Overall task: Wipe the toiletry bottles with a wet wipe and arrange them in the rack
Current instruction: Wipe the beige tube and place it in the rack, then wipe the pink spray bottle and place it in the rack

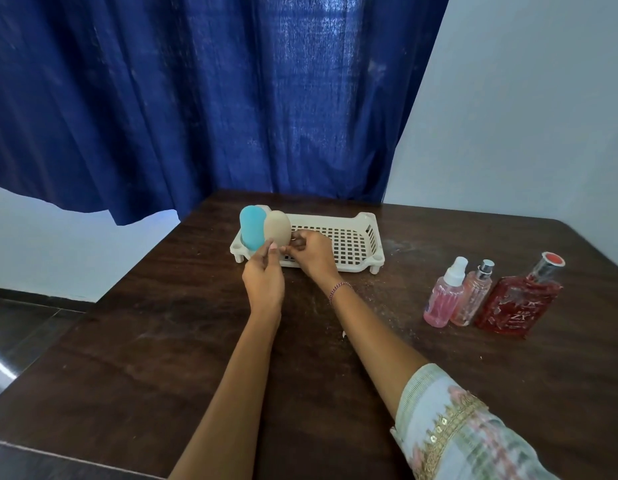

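Bottles: two in the one rack (338, 244), blue bottle (252, 230) and beige bottle (277, 230); three more bottles (472, 295) on the counter (162, 341), right.
Your left grip (264, 278) and right grip (311, 254) crowd the beige one's foot; whether either clasps it cannot be told.

The dark brown wooden table (162, 341) has a smooth, faintly glossy grain with dusty smears. The white perforated plastic rack (335, 220), rounded blue bottle (252, 230) and rounded beige bottle (278, 230) look matt. The square red bottle (518, 303) is clear and glossy, and the dark blue curtain (196, 98) is coarse woven cloth.
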Available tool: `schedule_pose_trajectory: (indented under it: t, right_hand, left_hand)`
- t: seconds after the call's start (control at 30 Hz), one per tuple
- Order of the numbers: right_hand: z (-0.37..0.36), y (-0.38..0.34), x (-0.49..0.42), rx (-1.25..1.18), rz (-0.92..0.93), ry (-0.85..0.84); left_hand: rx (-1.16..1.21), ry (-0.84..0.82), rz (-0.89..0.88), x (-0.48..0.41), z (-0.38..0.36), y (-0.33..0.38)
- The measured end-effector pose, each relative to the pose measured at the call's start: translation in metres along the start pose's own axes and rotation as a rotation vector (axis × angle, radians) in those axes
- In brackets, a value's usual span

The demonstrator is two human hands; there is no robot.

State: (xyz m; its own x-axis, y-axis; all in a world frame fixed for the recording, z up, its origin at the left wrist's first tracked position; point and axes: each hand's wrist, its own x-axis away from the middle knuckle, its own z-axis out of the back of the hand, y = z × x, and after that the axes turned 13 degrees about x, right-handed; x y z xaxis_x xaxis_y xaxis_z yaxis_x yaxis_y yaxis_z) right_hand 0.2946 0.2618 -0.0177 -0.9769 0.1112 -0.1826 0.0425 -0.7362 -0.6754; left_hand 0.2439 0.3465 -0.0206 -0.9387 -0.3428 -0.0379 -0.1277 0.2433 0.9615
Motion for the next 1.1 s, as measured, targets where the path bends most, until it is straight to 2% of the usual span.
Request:
schedule_pose_trajectory:
  t: [0.23,0.53,0.73,0.83,0.93,1.0,1.1]
  right_hand:
    - [-0.003,0.003,0.01,0.036,0.006,-0.042]
    - [0.032,-0.012,0.047,0.146,0.213,0.157]
    - [0.082,-0.017,0.083,0.216,0.313,0.316]
    - [0.097,-0.009,0.107,0.376,0.372,0.433]
    - [0.119,0.004,0.128,0.525,0.347,0.529]
    - [0.138,0.013,0.132,0.647,0.295,0.555]
    - [0.167,0.026,0.141,0.867,0.132,0.498]
  left_hand:
    - [-0.018,0.112,-0.072,0.004,0.012,-0.009]
    - [-0.106,0.03,-0.187,0.025,0.009,-0.003]
    - [-0.096,-0.076,-0.222,0.057,-0.011,0.007]
    - [-0.106,-0.125,-0.216,0.079,-0.016,0.006]
    - [-0.128,-0.213,-0.242,0.101,-0.028,0.005]
    - [-0.169,-0.28,-0.283,0.107,-0.042,0.011]
    - [-0.234,-0.388,-0.318,0.117,-0.068,0.025]
